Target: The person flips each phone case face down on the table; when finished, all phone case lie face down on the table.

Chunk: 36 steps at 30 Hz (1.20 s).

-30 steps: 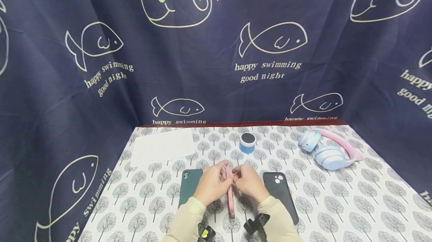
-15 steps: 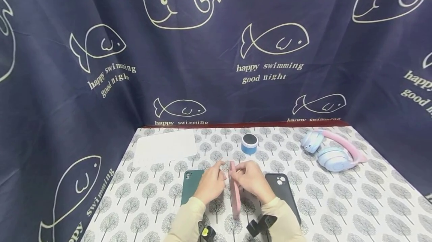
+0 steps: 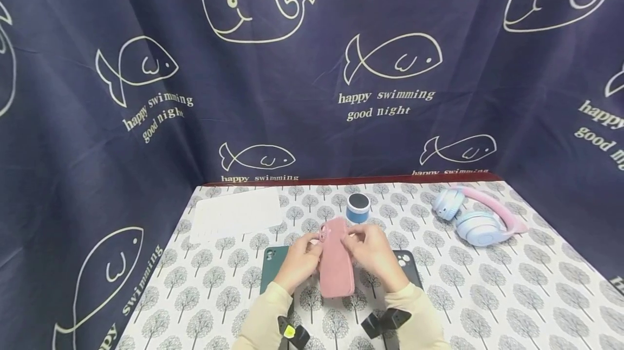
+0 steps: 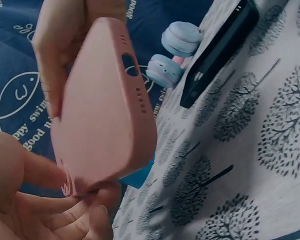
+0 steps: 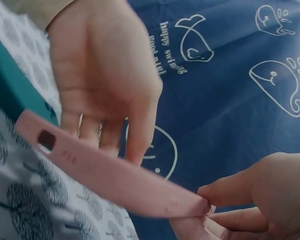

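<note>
1. Here, you hold a pink case [image 3: 335,264] above the table [image 3: 487,296] between both hands, its smooth back facing up toward you.
2. It is a rounded rectangle of matte, soft-looking material, with a slot and small holes cut along one short edge.
3. Your left hand [image 3: 300,261] pinches the far left corner with thumb and fingertips; the other fingers are loosely curled.
4. Your right hand [image 3: 373,254] grips the right edge near the far end, fingers curled round it.
5. A green case [image 3: 269,267] lies flat under your left hand, and a glossy black case [image 3: 407,263] under your right.
6. The tablecloth is printed with grey trees.
</note>
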{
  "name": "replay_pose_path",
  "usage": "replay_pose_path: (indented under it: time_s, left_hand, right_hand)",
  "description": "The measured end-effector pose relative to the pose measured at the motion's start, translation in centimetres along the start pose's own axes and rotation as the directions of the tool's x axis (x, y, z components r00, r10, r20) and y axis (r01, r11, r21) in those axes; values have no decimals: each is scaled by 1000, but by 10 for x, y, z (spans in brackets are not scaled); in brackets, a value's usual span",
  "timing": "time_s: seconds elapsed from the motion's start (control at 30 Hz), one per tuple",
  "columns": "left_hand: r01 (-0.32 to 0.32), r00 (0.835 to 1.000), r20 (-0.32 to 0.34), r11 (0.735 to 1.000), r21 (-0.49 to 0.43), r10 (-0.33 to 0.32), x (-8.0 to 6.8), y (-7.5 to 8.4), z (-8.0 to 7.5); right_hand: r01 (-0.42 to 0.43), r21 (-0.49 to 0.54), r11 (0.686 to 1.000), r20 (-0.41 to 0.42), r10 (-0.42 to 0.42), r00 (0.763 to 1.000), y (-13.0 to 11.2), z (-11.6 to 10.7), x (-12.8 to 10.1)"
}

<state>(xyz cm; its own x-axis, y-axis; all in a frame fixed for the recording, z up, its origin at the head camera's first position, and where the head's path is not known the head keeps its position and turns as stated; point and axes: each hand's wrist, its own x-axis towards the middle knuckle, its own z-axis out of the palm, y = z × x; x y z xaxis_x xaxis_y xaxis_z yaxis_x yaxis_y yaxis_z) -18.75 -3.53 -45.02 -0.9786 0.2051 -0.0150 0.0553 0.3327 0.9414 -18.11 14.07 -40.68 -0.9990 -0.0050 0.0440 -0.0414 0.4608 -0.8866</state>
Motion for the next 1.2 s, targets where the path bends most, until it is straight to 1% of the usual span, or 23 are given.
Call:
replay_pose_path:
  time_s: [0.1,0.27,0.37,0.4,0.53,0.6,0.7,0.83,0.93,1.0,1.07,1.2]
  left_hand:
    - [-8,1000,-20,999,33,9,0,2,-3]
    - [-23,1000,-15,997,71,24,-2,6,-6]
    - [-36,999,1,991,129,36,-3,4,-7]
    - [-39,999,6,986,164,38,-3,3,-6]
    - [-36,999,31,951,306,28,-6,0,-4]
    - [-35,999,39,930,365,22,-8,0,-3]
    - [-35,999,37,904,425,22,-11,2,-2]
    - [-33,999,27,872,488,22,-13,2,-1]
    - [-34,999,32,862,505,21,-12,1,1]
    - [-34,999,33,860,509,20,-12,-1,2]
    - [-38,999,28,851,525,27,-11,-3,3]
    - [-36,999,6,793,608,41,-9,-9,6]
  right_hand:
    - [7,-57,998,-25,-8,1000,2,-1,0]
    - [38,-171,984,-48,-47,998,10,1,3]
    - [33,-230,973,-28,-40,999,17,4,4]
    - [21,-245,969,-16,-26,1000,19,5,4]
    - [-4,-312,950,19,10,1000,28,9,5]
    - [-2,-329,944,30,13,999,31,11,5]
    - [14,-340,940,37,-2,999,35,14,5]
    - [45,-365,930,52,-27,998,38,18,5]
    - [66,-391,918,60,-46,997,40,20,4]
    - [68,-410,910,61,-47,997,40,21,5]
    - [70,-431,900,61,-49,997,41,22,6]
    - [63,-459,886,63,-38,997,44,25,7]
